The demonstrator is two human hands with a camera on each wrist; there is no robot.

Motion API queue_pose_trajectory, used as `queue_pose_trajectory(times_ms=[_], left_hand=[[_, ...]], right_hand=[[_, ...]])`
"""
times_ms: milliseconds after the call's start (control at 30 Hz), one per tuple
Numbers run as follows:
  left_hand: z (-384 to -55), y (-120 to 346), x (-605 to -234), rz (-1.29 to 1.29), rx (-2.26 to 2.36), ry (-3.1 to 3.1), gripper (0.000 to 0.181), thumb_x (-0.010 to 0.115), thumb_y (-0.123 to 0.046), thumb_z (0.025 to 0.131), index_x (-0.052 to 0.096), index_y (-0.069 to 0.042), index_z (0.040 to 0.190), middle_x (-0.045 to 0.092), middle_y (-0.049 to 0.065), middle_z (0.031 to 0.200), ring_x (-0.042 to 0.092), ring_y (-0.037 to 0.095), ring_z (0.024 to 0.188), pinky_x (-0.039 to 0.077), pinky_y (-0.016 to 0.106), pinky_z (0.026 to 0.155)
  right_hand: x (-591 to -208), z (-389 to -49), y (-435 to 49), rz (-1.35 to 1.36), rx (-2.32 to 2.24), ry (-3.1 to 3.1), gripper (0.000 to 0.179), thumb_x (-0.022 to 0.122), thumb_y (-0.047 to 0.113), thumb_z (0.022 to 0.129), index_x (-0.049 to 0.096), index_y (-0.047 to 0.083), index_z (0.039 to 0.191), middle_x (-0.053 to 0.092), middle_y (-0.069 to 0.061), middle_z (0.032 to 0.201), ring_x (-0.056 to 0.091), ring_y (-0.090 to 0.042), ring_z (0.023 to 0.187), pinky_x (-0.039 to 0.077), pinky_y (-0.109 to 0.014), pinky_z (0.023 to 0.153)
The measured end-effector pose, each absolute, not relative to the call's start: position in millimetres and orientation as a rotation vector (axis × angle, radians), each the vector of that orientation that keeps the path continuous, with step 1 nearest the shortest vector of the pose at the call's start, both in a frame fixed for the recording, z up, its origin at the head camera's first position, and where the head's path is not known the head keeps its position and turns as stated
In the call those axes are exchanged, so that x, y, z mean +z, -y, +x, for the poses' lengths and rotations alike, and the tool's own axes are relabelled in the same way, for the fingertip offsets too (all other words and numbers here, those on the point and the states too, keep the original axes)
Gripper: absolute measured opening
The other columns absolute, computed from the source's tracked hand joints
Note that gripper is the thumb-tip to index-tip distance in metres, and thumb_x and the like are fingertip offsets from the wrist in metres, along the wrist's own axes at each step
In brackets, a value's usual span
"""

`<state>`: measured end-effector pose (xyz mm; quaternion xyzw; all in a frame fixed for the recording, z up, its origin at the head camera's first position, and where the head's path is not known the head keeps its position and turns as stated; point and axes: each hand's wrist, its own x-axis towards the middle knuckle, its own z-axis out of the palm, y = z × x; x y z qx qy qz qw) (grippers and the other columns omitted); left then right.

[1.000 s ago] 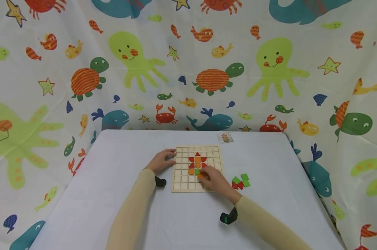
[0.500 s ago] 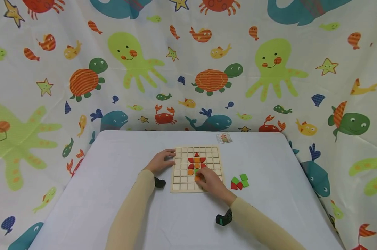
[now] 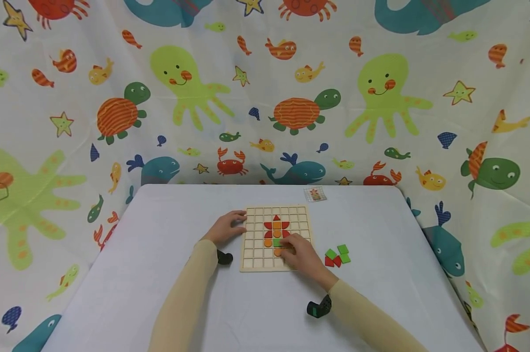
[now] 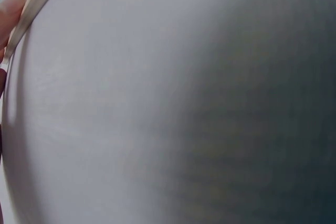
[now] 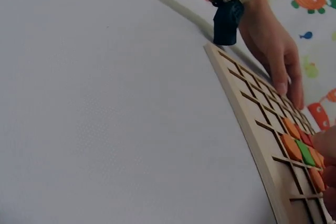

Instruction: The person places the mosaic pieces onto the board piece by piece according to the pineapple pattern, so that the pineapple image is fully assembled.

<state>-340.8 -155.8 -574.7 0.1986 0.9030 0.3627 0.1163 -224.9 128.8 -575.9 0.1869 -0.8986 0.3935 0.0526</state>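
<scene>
A wooden grid board (image 3: 254, 252) lies on the white table with coloured pieces in its cells. Among them are a red triangle (image 3: 276, 218), an orange square (image 3: 277, 225), a green square (image 3: 277, 242) and an orange disc (image 3: 277, 252) below the green one. My left hand (image 3: 222, 228) rests against the board's left edge, thumb and index finger apart. Over the board, just right of the green square, hovers my right hand (image 3: 306, 255), its fingertips low over the cells. In the right wrist view another orange disc (image 5: 316, 179) shows beside the fingers. I see nothing pinched in them.
Right of the board lie loose green squares (image 3: 344, 258) and red pieces (image 3: 329, 261). A small picture card (image 3: 315, 194) is near the table's back edge. Behind hangs a sea-animal cloth (image 3: 256, 166). Black wrist devices (image 3: 319, 307) sit below my wrists.
My right hand has set the orange disc in the cell below the green square, let it go and shifted slightly up and right. The left hand has stayed put at the board's edge.
</scene>
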Motion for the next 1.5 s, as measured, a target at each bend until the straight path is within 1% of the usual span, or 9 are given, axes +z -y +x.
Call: queue_pose_trajectory(times_ms=[167,400,567,700,867,967,1167,1267,1500], left_hand=[[-341.3,156.5,-577.1,0.585,1.083,-2.635,0.05,0.075,-0.028,0.088,0.061,-0.008,0.132,0.045,0.004,0.149,0.034,0.027,0.142,0.027,0.045,0.117],[-339.9,155.1,-575.9,0.587,1.086,-2.642,0.05,0.074,-0.027,0.088,0.061,-0.007,0.132,0.045,0.004,0.149,0.034,0.028,0.141,0.028,0.045,0.117],[-340.3,155.4,-576.3,0.594,1.079,-2.648,0.049,0.074,-0.027,0.088,0.061,-0.007,0.131,0.045,0.005,0.149,0.035,0.028,0.141,0.028,0.046,0.117],[-342.2,156.2,-579.2,0.606,1.078,-2.654,0.049,0.075,-0.029,0.088,0.062,-0.008,0.13,0.046,0.004,0.149,0.035,0.028,0.141,0.028,0.045,0.117],[-344.3,156.8,-582.2,0.611,1.067,-2.659,0.05,0.074,-0.032,0.088,0.063,-0.009,0.13,0.046,0.003,0.149,0.035,0.027,0.141,0.029,0.044,0.117],[-344.7,157.2,-582.3,0.599,1.065,-2.658,0.05,0.075,-0.032,0.087,0.063,-0.008,0.13,0.046,0.003,0.149,0.035,0.027,0.141,0.029,0.044,0.117],[-345.0,157.0,-582.5,0.594,1.055,-2.651,0.05,0.074,-0.033,0.088,0.062,-0.009,0.131,0.045,0.002,0.149,0.035,0.026,0.141,0.029,0.045,0.117],[-344.9,156.7,-582.4,0.589,1.053,-2.647,0.05,0.074,-0.033,0.088,0.063,-0.009,0.131,0.045,0.001,0.149,0.035,0.026,0.141,0.029,0.045,0.116],[-344.1,156.0,-580.0,0.555,1.07,-2.641,0.05,0.075,-0.032,0.088,0.062,-0.009,0.131,0.045,-0.001,0.149,0.034,0.024,0.142,0.028,0.044,0.117]], right_hand=[[-570.6,-223.5,-151.9,0.391,1.236,2.71,0.023,0.072,0.012,0.09,0.069,0.006,0.112,0.064,-0.002,0.104,0.06,-0.012,0.091,0.057,-0.029,0.078],[-566.3,-219.9,-214.7,0.174,1.155,2.728,0.032,0.071,0.014,0.091,0.065,0.003,0.12,0.063,-0.01,0.114,0.061,-0.023,0.098,0.056,-0.039,0.08],[-572.1,-208.9,-258.5,0.116,1.066,2.79,0.036,0.072,0.013,0.089,0.063,0.001,0.123,0.062,-0.012,0.115,0.06,-0.027,0.099,0.056,-0.041,0.08],[-575.7,-198.0,-280.1,0.142,1.005,2.798,0.037,0.072,0.01,0.088,0.063,-0.002,0.122,0.061,-0.017,0.115,0.059,-0.032,0.103,0.056,-0.047,0.084],[-578.5,-190.5,-290.6,0.124,0.992,2.811,0.037,0.071,0.009,0.089,0.062,-0.003,0.123,0.06,-0.02,0.118,0.058,-0.034,0.109,0.053,-0.052,0.089],[-580.1,-191.3,-291.0,0.138,0.984,2.802,0.034,0.071,0.008,0.089,0.064,-0.002,0.121,0.06,-0.019,0.116,0.058,-0.034,0.107,0.053,-0.052,0.089],[-585.0,-196.5,-289.9,0.155,0.953,2.769,0.025,0.072,0.007,0.088,0.07,0.001,0.112,0.062,-0.015,0.106,0.058,-0.025,0.09,0.053,-0.039,0.075],[-586.7,-198.9,-290.7,0.149,0.937,2.764,0.024,0.072,0.008,0.088,0.072,0.003,0.111,0.062,-0.014,0.103,0.058,-0.023,0.086,0.051,-0.035,0.071],[-586.1,-205.3,-291.3,0.215,0.932,2.816,0.03,0.074,0.011,0.087,0.071,0.005,0.117,0.058,-0.015,0.104,0.056,-0.029,0.096,0.053,-0.046,0.08]])
